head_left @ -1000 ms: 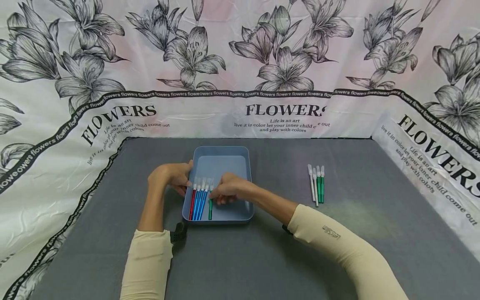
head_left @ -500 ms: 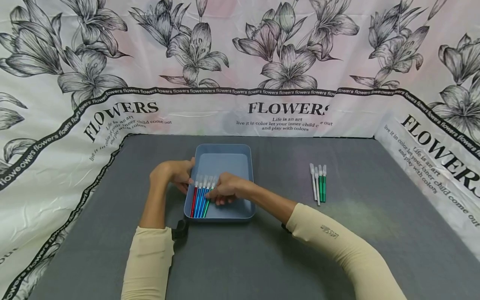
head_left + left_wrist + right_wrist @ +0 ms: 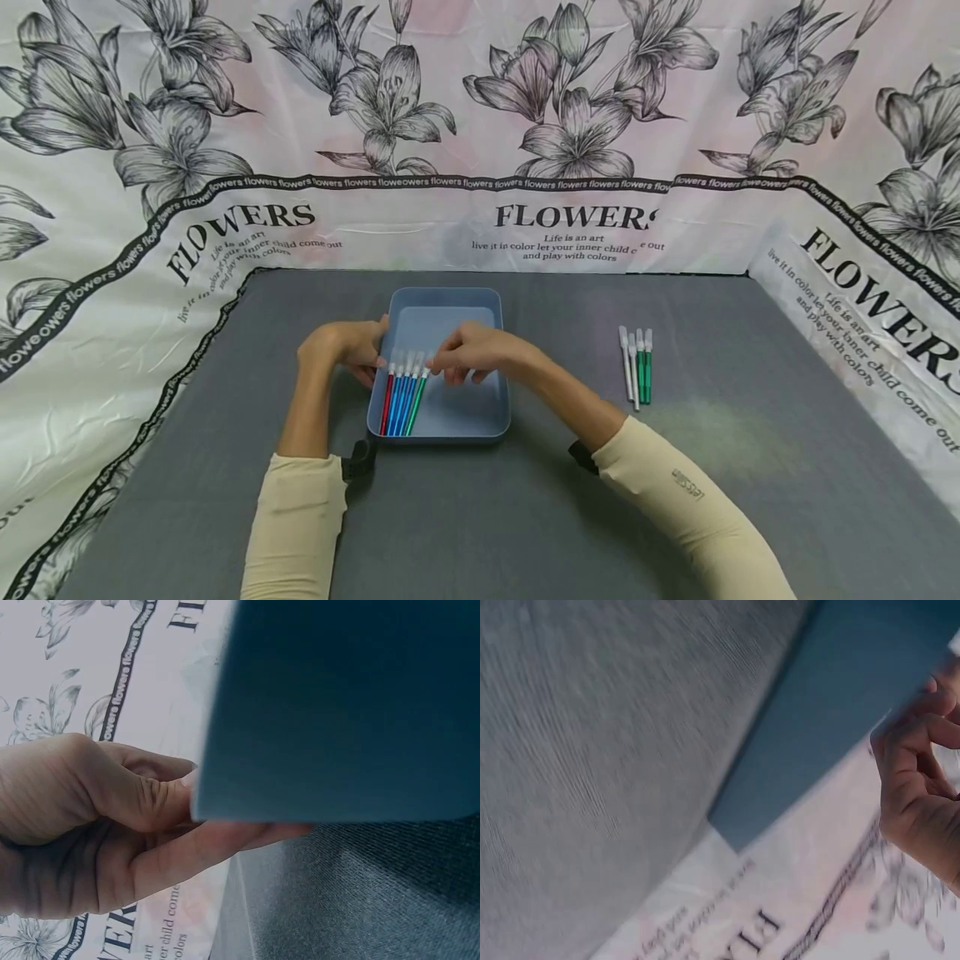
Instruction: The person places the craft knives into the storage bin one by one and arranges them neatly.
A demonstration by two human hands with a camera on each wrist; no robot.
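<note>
A blue-grey rectangular tray (image 3: 465, 417) sits on the table. My left hand (image 3: 352, 346) grips its left wall; in the left wrist view, the thumb (image 3: 169, 802) lies against the wall and the fingers run beneath it. Slim pen-like tools with whitish caps lie side by side in the tray's left part: a red one (image 3: 387, 404), several blue ones (image 3: 401, 408) and a green one (image 3: 416, 408) on the right. My right hand (image 3: 480, 350) is over the tray, fingers bent, fingertips right at the green tool's cap; I cannot tell whether they pinch it.
Right of the tray, two silver-white tools (image 3: 630, 375) and two green tools (image 3: 644, 371) with the same caps lie together on the dark grey table (image 3: 465, 525). A white flower-printed cloth (image 3: 420, 225) stands along the back and sides.
The green tool in the tray has swung left to lie against the blue ones. My right hand has slid up from its barrel to its cap. My left hand keeps its place.
</note>
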